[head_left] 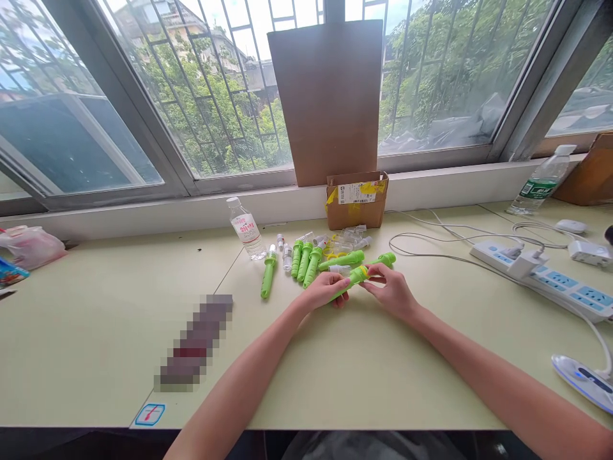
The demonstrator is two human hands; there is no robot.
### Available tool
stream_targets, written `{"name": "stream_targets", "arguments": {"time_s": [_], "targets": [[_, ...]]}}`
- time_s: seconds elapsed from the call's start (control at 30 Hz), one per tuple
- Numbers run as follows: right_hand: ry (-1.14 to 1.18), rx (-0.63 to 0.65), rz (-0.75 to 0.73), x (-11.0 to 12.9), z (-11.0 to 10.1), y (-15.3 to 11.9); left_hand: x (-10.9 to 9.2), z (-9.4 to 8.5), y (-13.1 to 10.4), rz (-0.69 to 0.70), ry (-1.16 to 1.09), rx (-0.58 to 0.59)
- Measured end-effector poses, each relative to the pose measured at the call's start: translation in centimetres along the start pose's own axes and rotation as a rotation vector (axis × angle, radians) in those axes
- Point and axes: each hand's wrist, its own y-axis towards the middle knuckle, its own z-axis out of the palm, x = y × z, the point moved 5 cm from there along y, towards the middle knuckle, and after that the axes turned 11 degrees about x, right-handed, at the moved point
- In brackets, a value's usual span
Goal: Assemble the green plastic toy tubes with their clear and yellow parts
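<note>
My left hand (328, 291) is closed around a green plastic tube (353, 279), holding it tilted just above the table. At the tube's upper end, by a yellow ring (364, 271), the fingers of my right hand (390, 291) are pinched together. Beyond my hands lie several more green tubes (313, 265), one of them (269, 275) off to the left with a clear top. Clear plastic pieces (345, 239) are heaped behind them, with some yellow rings among them. Part of the held tube is covered by my left fingers.
A small cardboard box (357, 214) stands behind the parts. Left of it is a water bottle (246, 230). On the right are a power strip (550, 278), loose cables and another bottle (541, 182). A pixelated dark object (196, 345) lies front left.
</note>
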Motion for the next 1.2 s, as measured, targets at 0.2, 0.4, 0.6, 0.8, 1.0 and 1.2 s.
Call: {"name": "stream_targets", "arguments": {"time_s": [0.2, 0.4, 0.6, 0.8, 1.0, 1.2], "targets": [[-0.01, -0.011, -0.013, 0.1, 0.0, 0.0, -0.6, 0.1, -0.3, 0.001, 0.051, -0.003], [-0.02, -0.023, -0.019, 0.7, 0.0, -0.1, -0.6, 0.0, -0.4, 0.027, 0.062, -0.083], [-0.041, 0.005, -0.034, 0.8, 0.2, -0.1, -0.4, 0.1, -0.5, 0.007, -0.012, -0.065], [-0.049, -0.007, -0.034, 0.7, 0.4, -0.2, -0.3, 0.2, -0.4, -0.011, -0.014, -0.04], [-0.042, -0.019, -0.038, 0.4, 0.4, -0.3, -0.3, 0.2, -0.3, 0.012, 0.03, -0.025], [-0.036, -0.03, -0.001, -0.2, 0.1, -0.2, -0.7, 0.4, -0.2, 0.037, 0.127, -0.011]]}}
